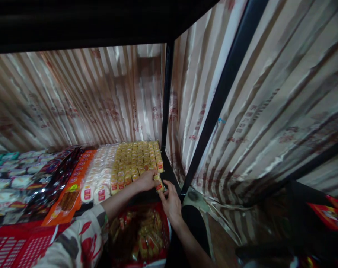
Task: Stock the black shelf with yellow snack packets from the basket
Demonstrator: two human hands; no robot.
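Observation:
Between my two hands is a small yellow snack packet (158, 183) with a red label, at the front right corner of the shelf. My left hand (148, 180) grips it from the left, fingers closed on its upper part. From the right, my right hand (170, 201) pinches its lower edge with thumb and fingers. Rows of matching yellow packets (137, 156) stand on the shelf just behind my left hand. Below my hands, a red basket (166, 229) holds more yellow-wrapped packets (148, 242), partly in shadow.
Left of the yellow rows lie white round packets (98, 167), an orange bag (71, 197) and dark shiny bags (50, 182). Another red basket (21, 242) sits at lower left. Black posts (166, 96) and striped plastic sheeting (102, 93) stand behind. A red packet (329, 214) shows at right.

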